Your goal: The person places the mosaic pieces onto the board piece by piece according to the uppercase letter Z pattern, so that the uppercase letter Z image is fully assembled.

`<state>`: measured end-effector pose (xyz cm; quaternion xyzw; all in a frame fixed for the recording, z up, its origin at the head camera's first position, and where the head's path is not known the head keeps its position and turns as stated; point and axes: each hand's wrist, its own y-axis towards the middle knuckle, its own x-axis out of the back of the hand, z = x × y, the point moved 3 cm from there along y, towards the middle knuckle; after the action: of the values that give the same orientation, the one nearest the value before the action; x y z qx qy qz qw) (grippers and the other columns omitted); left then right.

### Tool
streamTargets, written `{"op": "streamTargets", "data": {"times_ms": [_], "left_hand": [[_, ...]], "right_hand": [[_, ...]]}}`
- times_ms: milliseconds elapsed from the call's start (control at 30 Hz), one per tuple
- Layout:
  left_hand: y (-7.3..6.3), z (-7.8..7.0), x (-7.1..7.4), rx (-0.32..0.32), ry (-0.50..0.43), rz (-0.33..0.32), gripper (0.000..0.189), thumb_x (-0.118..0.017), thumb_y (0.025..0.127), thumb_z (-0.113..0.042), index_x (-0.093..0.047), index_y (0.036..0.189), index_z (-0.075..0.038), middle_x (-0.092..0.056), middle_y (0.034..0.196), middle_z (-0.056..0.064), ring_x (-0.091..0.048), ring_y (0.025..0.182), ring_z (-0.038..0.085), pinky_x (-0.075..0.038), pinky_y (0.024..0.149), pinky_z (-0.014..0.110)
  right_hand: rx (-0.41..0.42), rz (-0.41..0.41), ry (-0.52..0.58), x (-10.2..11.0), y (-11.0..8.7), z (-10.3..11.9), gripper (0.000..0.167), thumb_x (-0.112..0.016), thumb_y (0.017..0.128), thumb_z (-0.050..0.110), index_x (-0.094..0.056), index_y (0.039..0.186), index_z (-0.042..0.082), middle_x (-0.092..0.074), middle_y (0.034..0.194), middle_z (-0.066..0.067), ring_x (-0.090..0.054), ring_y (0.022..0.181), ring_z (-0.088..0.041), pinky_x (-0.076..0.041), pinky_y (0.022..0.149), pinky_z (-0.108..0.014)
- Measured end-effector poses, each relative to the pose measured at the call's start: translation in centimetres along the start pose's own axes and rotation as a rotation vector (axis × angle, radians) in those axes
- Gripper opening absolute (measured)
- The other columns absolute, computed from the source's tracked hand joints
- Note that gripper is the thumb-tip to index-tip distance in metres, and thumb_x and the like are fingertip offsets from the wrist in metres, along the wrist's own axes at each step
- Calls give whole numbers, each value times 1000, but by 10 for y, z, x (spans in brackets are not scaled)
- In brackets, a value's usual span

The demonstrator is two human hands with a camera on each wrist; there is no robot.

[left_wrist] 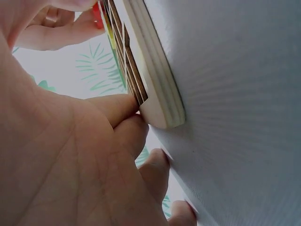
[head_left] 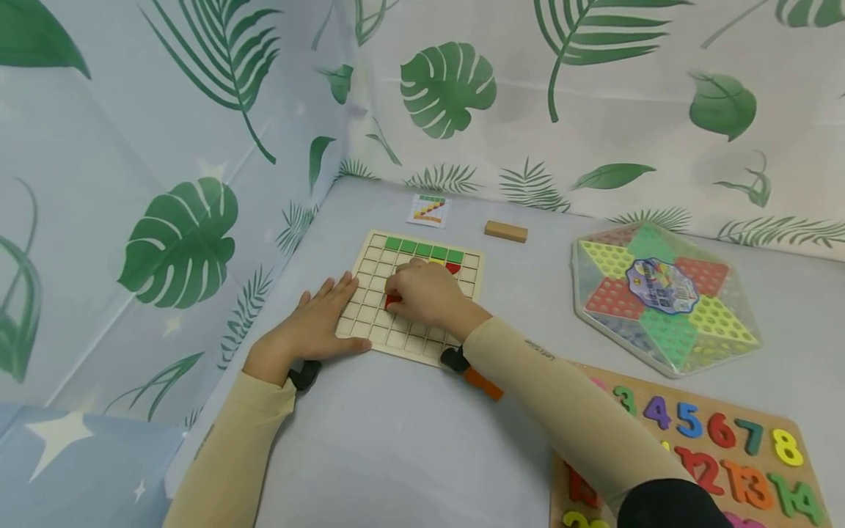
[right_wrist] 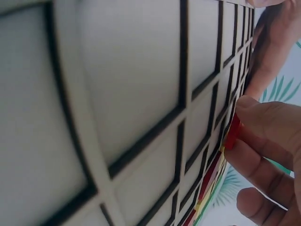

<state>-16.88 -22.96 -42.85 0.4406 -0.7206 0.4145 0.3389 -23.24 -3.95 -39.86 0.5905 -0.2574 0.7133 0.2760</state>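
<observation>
A wooden grid board (head_left: 365,314) lies on the table, with a row of green tiles (head_left: 408,246) near its far edge and yellow and red tiles (head_left: 452,268) below that row. Over its middle, my right hand (head_left: 429,292) pinches a red tile (right_wrist: 233,132) between thumb and fingers, low at the grid. Whether that tile is seated in a square I cannot tell. My left hand (head_left: 318,328) spreads its fingers at the board's left side, thumb by the near corner; its fingers touch the board's edge (left_wrist: 162,94). Part of the tile pattern is hidden behind the right hand.
A small pattern card (head_left: 429,210) lies behind the board, with a wooden block (head_left: 506,232) to its right. Farther right sits a hexagonal peg-hole game board (head_left: 604,326) in clear wrap. A number puzzle board (head_left: 733,458) lies near right, partly under the right forearm.
</observation>
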Motion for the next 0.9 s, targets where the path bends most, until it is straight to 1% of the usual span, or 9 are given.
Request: {"op": "streamTargets", "data": {"times_ms": [100,233,467,533,633,733,900], "left_hand": [[0,0,0,1,3,0,113,-72,89,-61,-9,169,-12,-3,177,9,0,164,40,-5,127,71],[0,0,0,2,5,2,113,-72,89,-61,-8,169,-12,-2,177,9,0,164,39,-5,128,70],[-1,0,0,-1,1,5,113,-72,89,-61,-8,169,-12,-2,177,9,0,164,39,-5,128,70],[-1,-1,1,-1,-1,7,113,-72,90,-60,-8,169,-12,-2,177,9,0,164,39,-5,128,70],[-1,-3,1,-1,0,7,113,-72,90,-60,-8,169,-12,-2,177,9,0,164,39,-6,128,70],[-1,-4,1,-3,3,8,112,-72,90,-60,-8,169,-11,-3,177,10,-1,164,40,-6,128,70],[-1,-3,1,9,2,8,112,-72,90,-59,-9,168,-10,-3,177,10,-1,164,40,-6,128,70]], "right_hand": [[-11,17,-17,-1,3,2,15,-76,95,36,-78,100,22,-73,101,5,-63,98,-20,-57,81,-39],[-15,16,-31,-2,6,4,18,-76,95,37,-78,102,21,-72,100,4,-63,97,-19,-57,85,-40],[-35,14,-47,-3,9,5,17,-76,95,37,-76,99,21,-69,95,4,-61,93,-17,-56,83,-39],[-37,17,-47,-3,8,5,17,-76,95,38,-76,101,21,-70,96,5,-62,94,-17,-56,83,-39],[-31,0,-19,-2,5,2,19,-76,95,38,-78,106,22,-71,99,5,-63,96,-17,-56,81,-37],[-25,-21,36,1,-4,-4,23,-77,95,36,-79,111,21,-73,102,4,-64,97,-18,-57,80,-35],[-42,-27,133,6,-21,-20,22,-76,95,31,-80,113,20,-77,104,6,-67,103,-17,-58,88,-37]]}}
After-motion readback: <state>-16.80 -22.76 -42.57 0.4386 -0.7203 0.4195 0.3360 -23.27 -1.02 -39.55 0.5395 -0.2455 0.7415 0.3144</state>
